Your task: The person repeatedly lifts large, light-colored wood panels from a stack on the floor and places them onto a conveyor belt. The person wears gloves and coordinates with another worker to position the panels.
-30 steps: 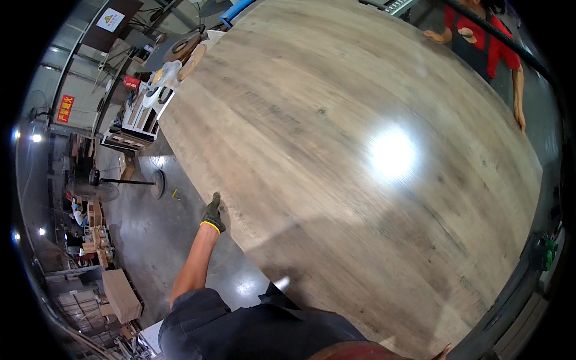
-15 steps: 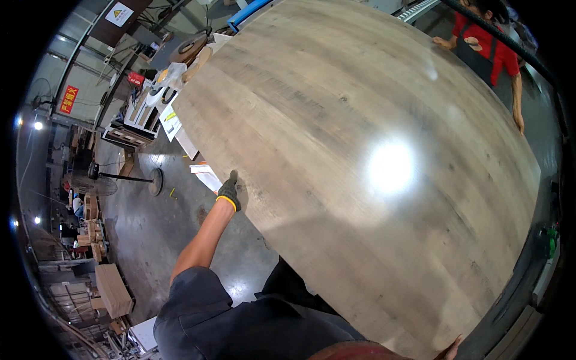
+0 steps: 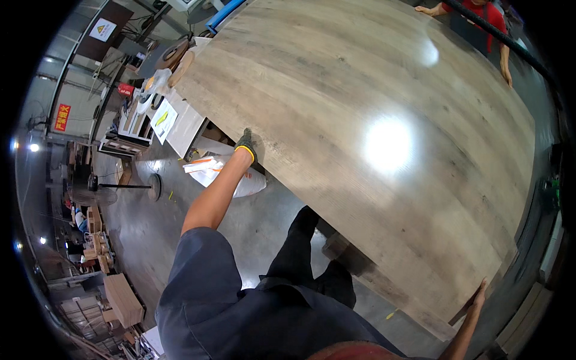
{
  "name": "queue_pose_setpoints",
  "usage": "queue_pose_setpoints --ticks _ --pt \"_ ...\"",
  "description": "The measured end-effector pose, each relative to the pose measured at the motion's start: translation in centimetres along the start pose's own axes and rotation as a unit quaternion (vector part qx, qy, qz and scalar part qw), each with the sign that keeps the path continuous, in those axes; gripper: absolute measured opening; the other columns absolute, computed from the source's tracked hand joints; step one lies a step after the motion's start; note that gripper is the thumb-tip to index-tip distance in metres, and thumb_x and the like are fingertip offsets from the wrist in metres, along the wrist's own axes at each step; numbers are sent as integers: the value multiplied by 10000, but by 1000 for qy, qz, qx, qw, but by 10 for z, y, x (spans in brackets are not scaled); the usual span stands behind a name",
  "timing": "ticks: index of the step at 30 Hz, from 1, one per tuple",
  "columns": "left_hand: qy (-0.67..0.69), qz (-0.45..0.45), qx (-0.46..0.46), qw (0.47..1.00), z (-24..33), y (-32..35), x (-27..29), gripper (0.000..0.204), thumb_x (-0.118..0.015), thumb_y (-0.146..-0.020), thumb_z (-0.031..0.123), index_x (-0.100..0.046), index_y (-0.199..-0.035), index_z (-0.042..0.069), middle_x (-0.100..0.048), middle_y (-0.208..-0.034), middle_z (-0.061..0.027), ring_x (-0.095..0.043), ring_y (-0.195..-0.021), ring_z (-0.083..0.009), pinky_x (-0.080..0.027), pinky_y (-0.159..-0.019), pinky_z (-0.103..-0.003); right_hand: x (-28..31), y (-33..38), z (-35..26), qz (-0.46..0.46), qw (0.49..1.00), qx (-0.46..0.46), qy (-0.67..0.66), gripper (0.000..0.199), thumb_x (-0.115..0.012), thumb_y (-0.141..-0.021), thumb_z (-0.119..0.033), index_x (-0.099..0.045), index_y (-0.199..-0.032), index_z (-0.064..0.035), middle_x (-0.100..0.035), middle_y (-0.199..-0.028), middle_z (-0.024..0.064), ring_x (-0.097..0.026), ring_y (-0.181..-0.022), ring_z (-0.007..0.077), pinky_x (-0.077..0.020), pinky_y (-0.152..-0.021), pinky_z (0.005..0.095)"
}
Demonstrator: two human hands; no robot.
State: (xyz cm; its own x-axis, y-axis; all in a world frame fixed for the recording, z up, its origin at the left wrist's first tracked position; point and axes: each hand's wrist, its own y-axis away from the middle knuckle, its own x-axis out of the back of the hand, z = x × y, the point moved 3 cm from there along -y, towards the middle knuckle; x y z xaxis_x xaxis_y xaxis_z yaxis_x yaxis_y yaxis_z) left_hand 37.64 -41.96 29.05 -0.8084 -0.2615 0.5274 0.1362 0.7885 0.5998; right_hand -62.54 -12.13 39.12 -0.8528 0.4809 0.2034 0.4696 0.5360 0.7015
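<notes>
A large wood-grain board [image 3: 336, 108] spans most of the view, with a bright lamp reflection on it. My left hand [image 3: 247, 145], in a dark glove with a yellow cuff, grips its left edge; the thumb lies on top and the fingers below are hidden. At the near right corner, my bare right hand [image 3: 478, 296] holds the board's edge, its fingers partly hidden. Under the near edge, a strip of another wood-grain board [image 3: 408, 297] juts out. Across the board, a person in red [image 3: 493, 25] has both hands at the far edge.
A white sack [image 3: 249, 183] stands on the floor beside my left forearm. Left of the board, a bench holds papers [image 3: 163, 119] and tape rolls. A standing fan [image 3: 154, 186] is farther left, with stacked brown boards [image 3: 123, 300] behind. A dark bar [image 3: 498, 36] crosses the upper right.
The board has moved away from me, baring my legs, the floor and the lower board's strip. My left hand has gone forward with it, and my right hand has come further into view.
</notes>
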Motion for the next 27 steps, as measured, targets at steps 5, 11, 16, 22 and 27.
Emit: queue_pose_setpoints --ticks 5,11,16,22,27 --pt "67 12 -21 997 6 -33 128 322 -495 -831 277 -693 -994 83 -660 -1054 -113 -600 -1037 -304 -377 -956 -495 54 -40 -17 -3 1000 27 9 912 -524 -805 -643 -285 -1400 7 -326 -1429 167 -345 -1290 298 -287 -1045 378" --pt "-873 -28 91 478 13 -32 161 539 -473 -877 451 -446 -1281 96 -475 -1299 -87 -409 -1217 -305 -269 -1059 -452 26 -102 -41 26 999 -8 46 949 -495 -787 -687 -227 -1434 -45 -278 -1461 139 -301 -1318 305 -278 -1051 406" --pt "-990 -81 -106 35 103 -77 178 461 -501 -929 334 -396 -1321 116 -467 -1324 -51 -446 -1200 -265 -384 -1010 -436 2 -144 -72 -65 997 26 32 971 -478 -788 -699 -190 -1443 -42 -236 -1475 156 -277 -1325 327 -244 -1066 419" --pt "-981 32 -94 166 71 -116 252 435 -385 -969 371 -408 -1315 107 -482 -1308 -73 -451 -1201 -269 -367 -1027 -427 -28 -160 -103 10 986 -29 167 884 -437 -829 -671 -216 -1444 -75 -238 -1473 157 -262 -1340 314 -272 -1056 428" --pt "-990 24 -86 106 57 -145 291 434 -357 -977 372 -412 -1312 101 -481 -1309 -70 -447 -1208 -256 -362 -1029 -397 -17 -207 -83 92 992 20 82 897 -393 -838 -678 -204 -1440 -40 -174 -1500 156 -236 -1353 346 -223 -1062 472"
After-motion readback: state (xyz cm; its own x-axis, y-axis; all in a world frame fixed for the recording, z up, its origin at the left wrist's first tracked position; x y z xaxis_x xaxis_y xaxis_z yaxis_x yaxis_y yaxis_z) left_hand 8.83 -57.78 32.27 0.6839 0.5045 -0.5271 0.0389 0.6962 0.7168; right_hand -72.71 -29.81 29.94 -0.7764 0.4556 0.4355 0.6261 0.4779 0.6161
